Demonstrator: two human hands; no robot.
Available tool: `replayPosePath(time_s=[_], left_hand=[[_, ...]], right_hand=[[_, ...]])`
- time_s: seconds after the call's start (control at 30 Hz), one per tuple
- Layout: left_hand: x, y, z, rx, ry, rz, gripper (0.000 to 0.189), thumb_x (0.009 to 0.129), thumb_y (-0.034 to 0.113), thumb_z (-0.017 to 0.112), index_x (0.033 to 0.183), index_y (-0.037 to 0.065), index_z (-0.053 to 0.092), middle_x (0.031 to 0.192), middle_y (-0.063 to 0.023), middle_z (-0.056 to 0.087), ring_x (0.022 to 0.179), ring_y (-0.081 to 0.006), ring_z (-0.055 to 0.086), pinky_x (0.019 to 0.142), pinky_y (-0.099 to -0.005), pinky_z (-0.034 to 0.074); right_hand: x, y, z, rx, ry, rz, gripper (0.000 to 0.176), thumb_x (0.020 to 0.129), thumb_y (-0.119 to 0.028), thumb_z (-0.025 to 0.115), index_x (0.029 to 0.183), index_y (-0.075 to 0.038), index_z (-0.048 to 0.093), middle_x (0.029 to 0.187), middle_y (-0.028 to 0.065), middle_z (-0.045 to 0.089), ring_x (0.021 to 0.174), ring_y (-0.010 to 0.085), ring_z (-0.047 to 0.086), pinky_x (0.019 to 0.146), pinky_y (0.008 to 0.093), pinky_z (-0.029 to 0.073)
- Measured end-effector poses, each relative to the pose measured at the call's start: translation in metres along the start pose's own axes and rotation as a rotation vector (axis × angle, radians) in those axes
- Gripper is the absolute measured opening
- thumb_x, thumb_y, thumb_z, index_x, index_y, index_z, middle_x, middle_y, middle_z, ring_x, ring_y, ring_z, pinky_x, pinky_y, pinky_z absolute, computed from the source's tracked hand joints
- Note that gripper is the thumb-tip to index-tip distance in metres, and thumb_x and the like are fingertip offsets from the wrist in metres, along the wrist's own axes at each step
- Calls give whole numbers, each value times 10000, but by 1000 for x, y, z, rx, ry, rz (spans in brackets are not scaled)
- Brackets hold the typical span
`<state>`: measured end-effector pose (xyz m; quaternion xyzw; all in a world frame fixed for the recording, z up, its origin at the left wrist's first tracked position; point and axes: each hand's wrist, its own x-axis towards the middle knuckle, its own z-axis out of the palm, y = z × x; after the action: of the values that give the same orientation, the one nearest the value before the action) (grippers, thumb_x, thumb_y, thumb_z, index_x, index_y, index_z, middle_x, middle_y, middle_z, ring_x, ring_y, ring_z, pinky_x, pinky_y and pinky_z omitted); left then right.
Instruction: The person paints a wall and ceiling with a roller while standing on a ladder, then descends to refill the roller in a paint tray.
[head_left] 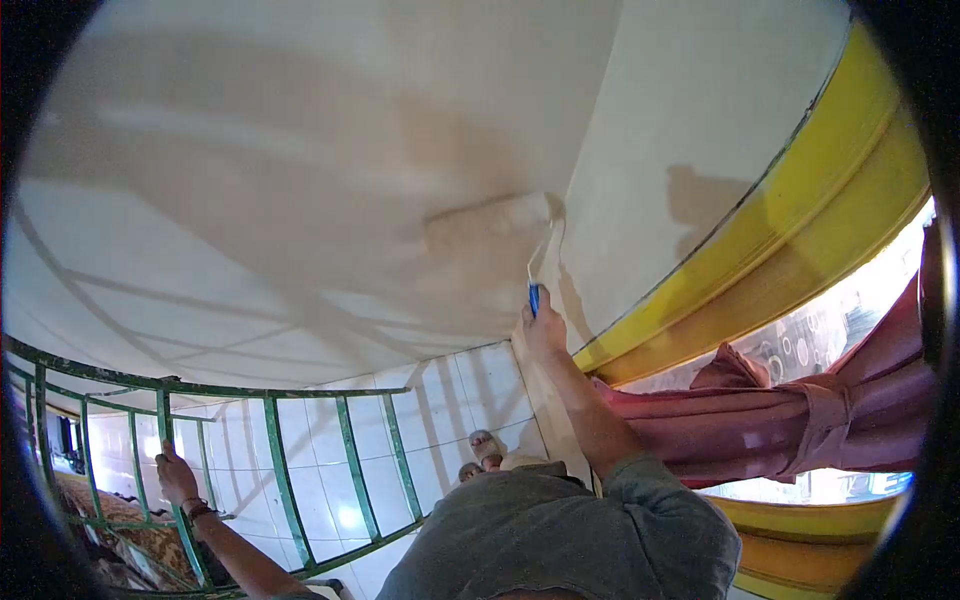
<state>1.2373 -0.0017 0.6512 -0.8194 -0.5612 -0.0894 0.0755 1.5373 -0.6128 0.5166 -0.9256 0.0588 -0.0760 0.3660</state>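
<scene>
My right hand (545, 325) is closed round the blue handle of a paint roller (490, 222). The roller's pale sleeve lies against the white wall (330, 130), close to the corner with the adjoining wall. Off to the lower left, my left hand (177, 477) is wrapped round a bar of a green metal ladder (280, 470), which has paint worn or spattered along its rails. A bracelet circles the left wrist. My feet (485, 450) show partly below the grey shirt.
White floor tiles (450, 395) meet the foot of the wall. To the right is a yellow window frame (780, 250), with a tied pink-red curtain (720, 425) hanging in front of the bright window. A brown patterned cover (110, 520) lies behind the ladder at the lower left.
</scene>
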Motion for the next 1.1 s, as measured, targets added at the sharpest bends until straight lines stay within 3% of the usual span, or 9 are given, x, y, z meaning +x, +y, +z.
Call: replayPosePath(time_s=[0.17, 0.37, 0.43, 0.67, 0.77, 0.83, 0.87, 0.97, 1.1], left_hand=[[4, -3, 7, -13, 39, -10, 608, 923, 563, 222, 994, 46, 534, 999, -198, 611, 905, -407, 579, 752, -541, 435], [-5, 8, -4, -1, 31, -38, 608, 923, 564, 220, 992, 44, 527, 1000, -196, 608, 908, -402, 579, 744, -526, 441], [-4, 3, -1, 5, 33, -32, 605, 922, 565, 222, 992, 47, 527, 994, -193, 610, 908, -400, 580, 740, -524, 444], [-2, 1, 3, 9, 47, -39, 607, 922, 569, 219, 1003, 57, 534, 991, -173, 619, 901, -393, 585, 734, -530, 453], [3, -3, 7, 15, 49, -15, 613, 924, 565, 220, 1035, 54, 539, 999, -184, 618, 904, -399, 583, 744, -529, 449], [-1, 2, 1, 5, 48, -19, 616, 926, 557, 221, 1047, 47, 545, 1000, -202, 613, 910, -404, 578, 754, -530, 439], [0, 3, 1, -15, 47, -26, 610, 928, 551, 230, 1032, 41, 549, 995, -208, 612, 914, -405, 576, 756, -529, 435], [-3, 1, 0, -14, 55, 17, 596, 929, 537, 251, 1008, 29, 554, 988, -217, 610, 916, -408, 573, 757, -526, 430], [3, -7, 10, 13, 100, 126, 576, 933, 516, 277, 994, 12, 550, 979, -228, 608, 902, -415, 571, 755, -519, 431]], right_hand=[[4, -15, -9, 13, -18, 1, 425, 885, -288, 482, 1273, -174, 353, 730, 232, 606, 686, 417, 606, 600, 516, 472], [36, -85, -44, 10, 253, -236, 410, 877, -236, 522, 1243, -126, 376, 656, 224, 591, 610, 422, 593, 513, 501, 463], [35, -94, -44, 59, 176, -130, 423, 870, -259, 517, 1248, -128, 378, 763, 240, 609, 689, 422, 605, 610, 518, 474], [3, 4, 26, 126, 148, -162, 344, 880, -213, 527, 1191, -105, 423, 684, 219, 593, 613, 405, 603, 512, 454, 471], [2, 18, 19, 155, 71, -126, 298, 871, -214, 565, 1130, -101, 469, 659, 157, 604, 569, 302, 627, 494, 397, 476], [-1, 18, 4, 521, -104, 21, 239, 864, -218, 597, 1043, -86, 511, 604, 69, 574, 520, 164, 604, 447, 322, 460], [2, 21, 5, 401, -41, -148, 210, 868, -222, 601, 986, -69, 518, 571, 8, 519, 483, 83, 544, 400, 261, 417], [-13, 26, 8, 371, 40, -243, 174, 893, -215, 565, 929, -49, 525, 556, -3, 485, 423, 81, 480, 368, 238, 377], [-21, 15, 40, 564, -102, -175, 179, 922, -210, 517, 886, -34, 532, 540, -11, 468, 402, 71, 426, 365, 241, 349]])
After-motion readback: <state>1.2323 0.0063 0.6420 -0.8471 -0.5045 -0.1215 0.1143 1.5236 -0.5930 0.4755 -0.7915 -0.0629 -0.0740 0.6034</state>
